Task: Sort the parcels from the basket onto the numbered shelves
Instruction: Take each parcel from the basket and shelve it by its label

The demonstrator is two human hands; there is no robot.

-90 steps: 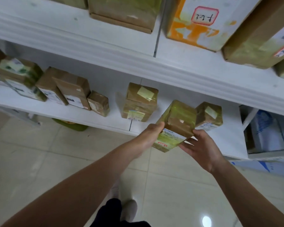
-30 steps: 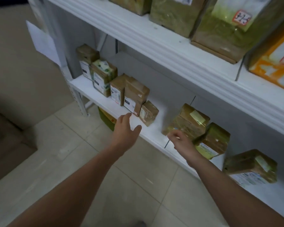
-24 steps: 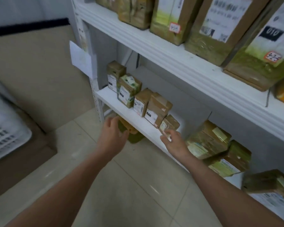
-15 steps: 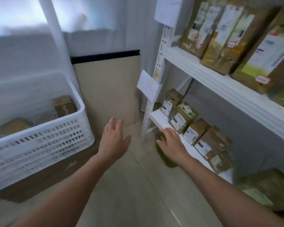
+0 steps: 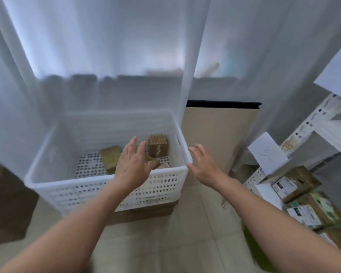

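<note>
Turnaround done: shelf (image 5: 265, 192) slides to the right edge, basket (image 5: 106, 179) fills centre frame, my left hand (image 5: 133, 164) spread empty over its remaining parcels (image 5: 158, 148), right hand (image 5: 203, 166) loose and empty beside the rim.

A white perforated plastic basket (image 5: 106, 186) sits left of centre on a flat brown cardboard box (image 5: 142, 212), which lies on the pale tiled floor (image 5: 185, 243). In the basket, a brown cardboard cube parcel (image 5: 158, 147) stands at the far right, and a flatter brown taped parcel (image 5: 110, 158) lies to its left. The left hand (image 5: 133, 164) hangs over the basket's near wall. The right hand (image 5: 203, 166) is just beside its right corner. A white sheer curtain (image 5: 106, 46) hangs behind. White metal shelving (image 5: 307, 125) stands at the right, with brown labelled parcels (image 5: 293, 183) on its lower shelf.
</note>
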